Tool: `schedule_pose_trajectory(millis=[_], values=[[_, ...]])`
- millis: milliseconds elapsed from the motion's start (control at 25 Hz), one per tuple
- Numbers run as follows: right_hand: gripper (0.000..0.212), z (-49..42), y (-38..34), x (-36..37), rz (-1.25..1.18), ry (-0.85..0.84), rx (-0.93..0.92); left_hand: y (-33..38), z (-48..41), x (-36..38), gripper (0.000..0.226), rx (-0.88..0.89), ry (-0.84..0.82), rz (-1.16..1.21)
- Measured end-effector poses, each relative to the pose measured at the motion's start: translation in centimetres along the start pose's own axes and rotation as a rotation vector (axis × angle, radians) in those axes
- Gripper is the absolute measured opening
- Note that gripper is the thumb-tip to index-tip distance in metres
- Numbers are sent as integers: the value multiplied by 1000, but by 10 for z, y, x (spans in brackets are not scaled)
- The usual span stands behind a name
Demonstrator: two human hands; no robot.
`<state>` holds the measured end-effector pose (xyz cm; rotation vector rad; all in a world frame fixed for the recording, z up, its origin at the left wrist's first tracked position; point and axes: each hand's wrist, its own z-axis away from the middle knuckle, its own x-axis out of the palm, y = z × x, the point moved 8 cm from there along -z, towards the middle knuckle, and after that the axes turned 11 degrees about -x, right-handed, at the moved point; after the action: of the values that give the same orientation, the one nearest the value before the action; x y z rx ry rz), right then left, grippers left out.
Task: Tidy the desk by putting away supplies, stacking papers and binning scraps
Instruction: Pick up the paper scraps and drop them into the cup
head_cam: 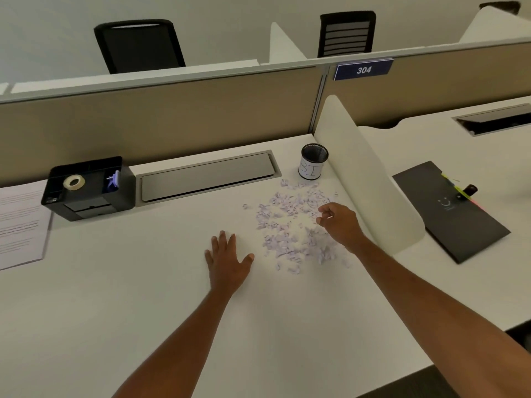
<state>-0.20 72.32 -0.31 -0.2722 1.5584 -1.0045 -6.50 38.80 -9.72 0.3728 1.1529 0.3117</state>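
While the left hand (227,262) lies flat and empty on the white counter (143,297), the right hand's (339,222) half-closed grip apparently pinches one scrap; the pale lilac torn paper scraps (290,222) beneath it are best swept together toward the black mesh bin cup (313,161) beyond.

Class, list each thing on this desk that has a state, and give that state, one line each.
Paper scraps: scattered loose on the desk, not binned.
Mesh cup: upright, open-topped.
Tape roll: lying flat in the organiser.
Printed sheet: flat at the desk's left edge.
Left hand: flat, open.
Right hand: pinching a scrap.
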Motion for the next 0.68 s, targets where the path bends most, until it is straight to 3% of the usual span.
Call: schedule_pose_trajectory(millis=[200,400,680], values=[[49,-12,53,-22,150,25,78,-4,5,18,92,68,132,-165],[77,-24,84,-11,316,-112,127,-7,10,21,83,141,284,-272],[56,-38,65,8,374,-96,-84,3,-7,8,83,209,281,-315]])
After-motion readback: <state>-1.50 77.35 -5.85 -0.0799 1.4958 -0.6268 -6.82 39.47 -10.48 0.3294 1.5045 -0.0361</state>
